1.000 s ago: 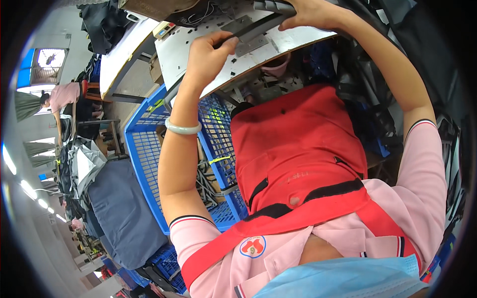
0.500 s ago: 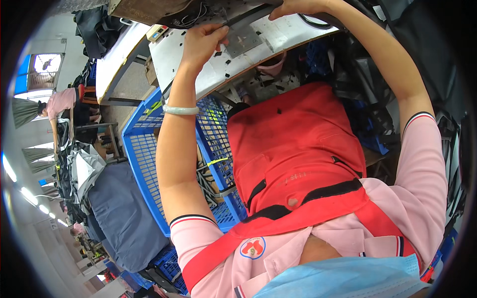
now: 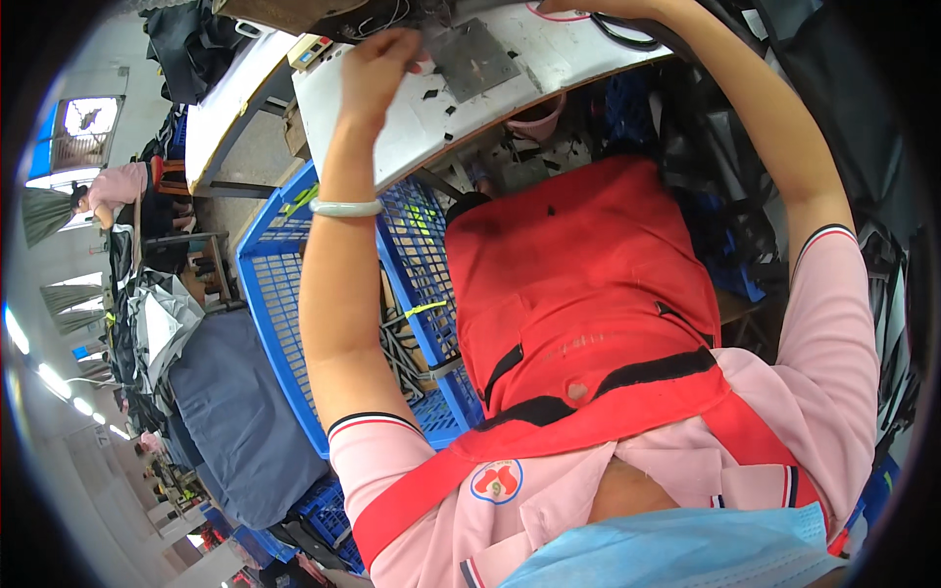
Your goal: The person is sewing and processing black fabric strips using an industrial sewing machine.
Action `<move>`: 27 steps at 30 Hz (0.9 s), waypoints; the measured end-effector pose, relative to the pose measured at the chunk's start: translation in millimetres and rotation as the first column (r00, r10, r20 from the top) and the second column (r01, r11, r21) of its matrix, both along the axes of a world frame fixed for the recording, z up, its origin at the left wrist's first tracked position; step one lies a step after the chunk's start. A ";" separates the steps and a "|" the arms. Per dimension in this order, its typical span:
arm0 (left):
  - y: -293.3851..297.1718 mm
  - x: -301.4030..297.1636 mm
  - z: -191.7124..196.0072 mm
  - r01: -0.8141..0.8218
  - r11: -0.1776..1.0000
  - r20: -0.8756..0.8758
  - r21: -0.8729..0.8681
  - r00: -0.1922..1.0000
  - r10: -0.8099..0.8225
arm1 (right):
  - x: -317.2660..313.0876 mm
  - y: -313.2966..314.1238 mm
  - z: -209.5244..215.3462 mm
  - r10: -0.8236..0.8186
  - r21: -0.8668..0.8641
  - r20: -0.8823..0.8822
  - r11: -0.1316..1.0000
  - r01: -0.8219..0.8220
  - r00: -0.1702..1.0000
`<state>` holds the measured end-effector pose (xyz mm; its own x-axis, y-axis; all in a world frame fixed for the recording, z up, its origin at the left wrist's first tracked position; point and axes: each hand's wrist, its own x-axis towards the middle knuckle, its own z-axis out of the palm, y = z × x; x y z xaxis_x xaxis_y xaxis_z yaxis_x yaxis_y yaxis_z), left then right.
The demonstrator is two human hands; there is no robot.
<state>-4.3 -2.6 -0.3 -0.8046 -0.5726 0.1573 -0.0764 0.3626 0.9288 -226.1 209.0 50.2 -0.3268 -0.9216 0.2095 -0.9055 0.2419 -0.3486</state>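
My left hand [image 3: 380,71] is raised over the left part of the white worktable [image 3: 397,137], its fingers curled together and slightly blurred. Whatever they may hold is hidden. Beside it a square grey metal plate [image 3: 475,61] is set on the tabletop, with small black scraps [image 3: 429,94] lying near it. Only part of my right hand [image 3: 627,6] shows at the top edge of the picture; its fingertips are mostly cut off. A dark looped cable [image 3: 627,35] lies just below that hand.
A brown machine part [image 3: 279,12] and a small cream-coloured switch box [image 3: 310,51] stand by my left hand. Blue plastic crates [image 3: 257,294] sit left of my red apron [image 3: 578,265]. A pink basin [image 3: 537,122] is under the table. A co-worker [image 3: 120,188] bends at the far left.
The black strip stretched between both hands is no longer visible there. My left hand has moved up and left, uncovering the metal plate; my right hand has shifted up toward the frame's edge.
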 end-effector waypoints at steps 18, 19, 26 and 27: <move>80.3 6.8 -8.8 0.215 0.969 0.221 0.125 0.946 -0.238 | 177.8 11.8 -99.8 0.625 0.084 -0.446 0.742 -0.665 0.641; 85.2 8.4 -15.3 0.239 0.957 0.180 0.161 0.947 -0.267 | 175.3 12.3 -100.9 0.626 0.155 -0.341 0.773 -0.615 0.701; 61.0 74.1 -32.8 0.134 0.823 0.375 0.552 0.842 -0.389 | 71.3 34.3 -50.5 0.218 0.031 0.059 0.975 -0.220 0.974; 58.7 75.9 -28.2 0.143 0.821 0.371 0.553 0.840 -0.396 | 53.2 39.0 -46.2 0.230 0.045 0.091 0.971 -0.234 0.969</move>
<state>71.6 56.2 -28.5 -0.8400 -0.2160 -0.4977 -0.4986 -0.0543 0.8651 -173.0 248.0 4.0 -0.1170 -0.9836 0.1369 -0.9072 0.0497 -0.4178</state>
